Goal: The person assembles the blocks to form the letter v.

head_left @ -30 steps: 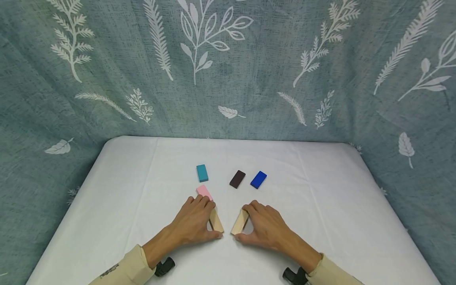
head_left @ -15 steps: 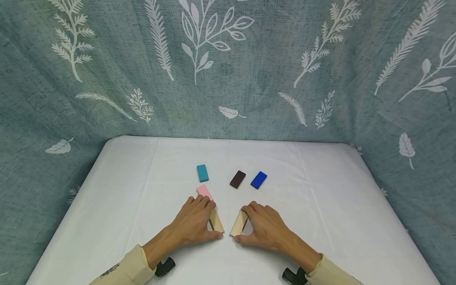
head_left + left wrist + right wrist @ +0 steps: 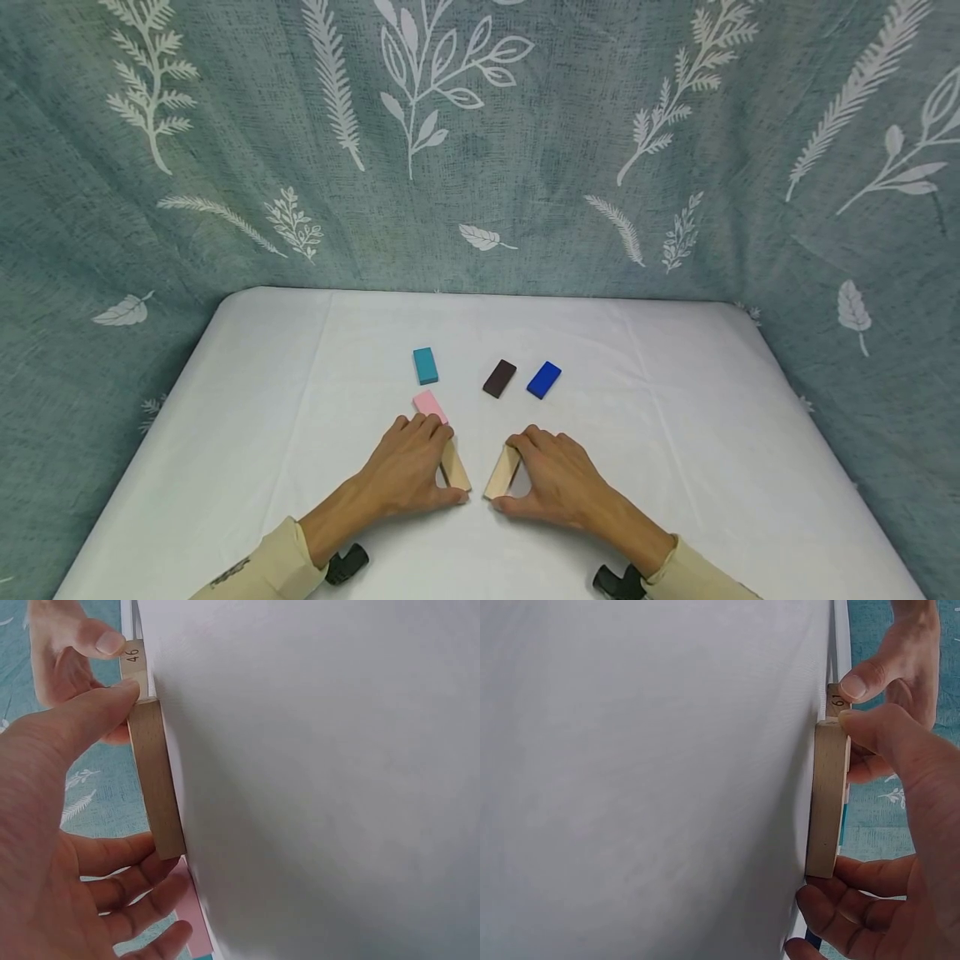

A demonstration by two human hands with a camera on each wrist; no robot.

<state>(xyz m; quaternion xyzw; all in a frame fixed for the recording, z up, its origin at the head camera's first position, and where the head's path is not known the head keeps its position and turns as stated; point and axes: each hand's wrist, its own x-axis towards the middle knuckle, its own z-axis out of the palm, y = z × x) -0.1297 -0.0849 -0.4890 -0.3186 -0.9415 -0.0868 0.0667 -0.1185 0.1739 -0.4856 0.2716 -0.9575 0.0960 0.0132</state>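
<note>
My left hand [image 3: 411, 467] holds a plain wooden block [image 3: 454, 467] by its two ends, thumb at the near end and fingers at the far end. Mirroring it, my right hand [image 3: 558, 477] grips a second plain wooden block [image 3: 502, 472] the same way. Both blocks lean toward each other at their near ends, with a narrow gap between. In the left wrist view, the right block's end [image 3: 133, 656] bears the number 46. A number also marks the left block's end [image 3: 838, 701] in the right wrist view. A pink block [image 3: 430, 405] lies at my left fingertips, partly covered.
Beyond the hands, a teal block [image 3: 425, 366], a dark brown block [image 3: 499, 378] and a blue block [image 3: 543, 380] lie on the white-covered table [image 3: 660, 467]. A green-blue leaf-patterned cloth [image 3: 525, 167] hangs behind the far edge.
My right hand has shifted its block very slightly to the left. The left hand and the coloured blocks stay where they were.
</note>
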